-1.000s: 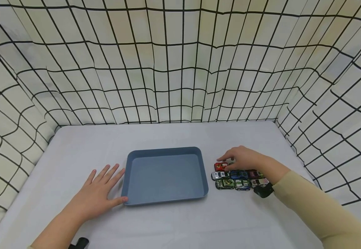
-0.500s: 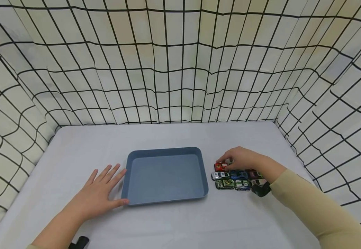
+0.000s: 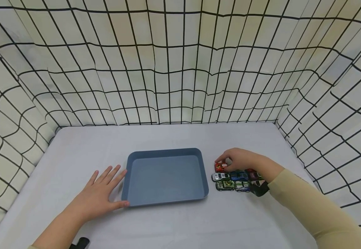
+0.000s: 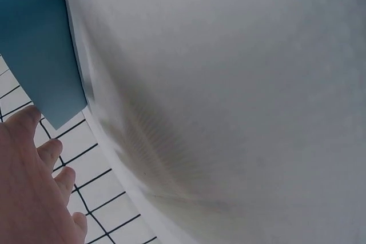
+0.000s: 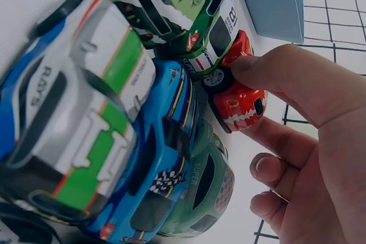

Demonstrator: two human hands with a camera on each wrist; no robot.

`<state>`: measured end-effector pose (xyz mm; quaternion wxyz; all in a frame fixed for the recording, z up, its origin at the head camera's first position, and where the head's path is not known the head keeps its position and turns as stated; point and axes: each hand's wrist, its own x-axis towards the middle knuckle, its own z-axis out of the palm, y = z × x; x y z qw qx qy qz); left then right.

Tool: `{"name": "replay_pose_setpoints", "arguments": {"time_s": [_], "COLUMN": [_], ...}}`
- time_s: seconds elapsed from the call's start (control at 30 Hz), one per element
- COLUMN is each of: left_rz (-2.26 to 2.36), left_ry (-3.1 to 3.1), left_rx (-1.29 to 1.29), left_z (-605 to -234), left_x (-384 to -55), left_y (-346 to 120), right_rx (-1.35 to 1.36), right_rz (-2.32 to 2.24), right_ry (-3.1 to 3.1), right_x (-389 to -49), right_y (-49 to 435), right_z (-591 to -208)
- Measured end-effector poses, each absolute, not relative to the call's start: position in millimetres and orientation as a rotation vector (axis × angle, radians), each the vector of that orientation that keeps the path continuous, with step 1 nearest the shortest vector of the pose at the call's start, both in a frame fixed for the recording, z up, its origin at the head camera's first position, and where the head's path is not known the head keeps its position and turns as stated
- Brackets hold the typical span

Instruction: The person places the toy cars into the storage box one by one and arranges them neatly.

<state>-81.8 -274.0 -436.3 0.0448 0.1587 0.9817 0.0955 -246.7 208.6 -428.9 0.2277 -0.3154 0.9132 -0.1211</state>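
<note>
My right hand [image 3: 242, 159] pinches a small red toy car [image 3: 220, 167] between thumb and fingers at the far left of a cluster of toy cars. In the right wrist view the thumb presses one side of the red car [image 5: 247, 104], with the index finger at its far side. My left hand [image 3: 92, 200] lies spread with straight fingers at the left side of a blue-grey tray [image 3: 168, 178]; its thumb touches the tray's near left corner. In the left wrist view the fingers of the left hand [image 4: 34, 181] show beside the tray wall [image 4: 43, 50].
Right of the tray, packed close together, are a silver car [image 3: 220, 177], a green patterned car [image 3: 225, 185], a blue car [image 3: 238, 175] and several others, partly under the right wrist. A pale green car [image 5: 209, 184] sits behind the blue one. Black-lined grid walls [image 3: 180, 69] surround the white table [image 3: 180, 224].
The right hand's fingers have closed in on the red car, and its forearm has shifted slightly left. The left hand stays by the tray.
</note>
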Motion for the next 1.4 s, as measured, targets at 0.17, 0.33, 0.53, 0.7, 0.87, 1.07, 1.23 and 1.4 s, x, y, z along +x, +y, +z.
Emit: {"name": "replay_pose_setpoints", "arguments": {"time_s": [0.17,0.33,0.53,0.7,0.87,1.07,1.23,1.4], "left_rz": [0.29,0.297,0.3,0.289,0.294,0.295,0.297,0.308], "left_ry": [3.001,2.999,3.002,3.005,2.998,2.996,2.996,2.994], "left_rx": [0.483,0.488,0.493,0.492,0.488,0.482,0.484,0.488], "left_z": [-436.0,-436.6,-437.7,-438.6,-437.9,-437.2,-437.6,-439.2], "left_x": [-81.3,-81.1,-80.6,-80.5,-81.0,-82.2,-83.2,-83.9], "left_y": [-273.7,-274.0,-274.9,-275.4,-274.8,-274.3,-275.4,-276.1], "right_rx": [-0.822,-0.827,-0.86,-0.822,-0.755,-0.677,-0.682,-0.693], "right_rz": [-0.328,-0.335,-0.326,-0.333,-0.402,-0.514,-0.556,-0.581], "right_ry": [2.504,2.491,2.502,2.519,2.506,2.478,2.439,2.412], "right_x": [-247.3,-245.8,-244.9,-246.1,-249.9,-253.3,-256.6,-260.7], "right_y": [209.2,209.6,208.6,207.9,209.8,216.1,219.9,218.1], "right_z": [-429.3,-428.3,-428.8,-430.8,-430.5,-422.8,-416.4,-412.7]}}
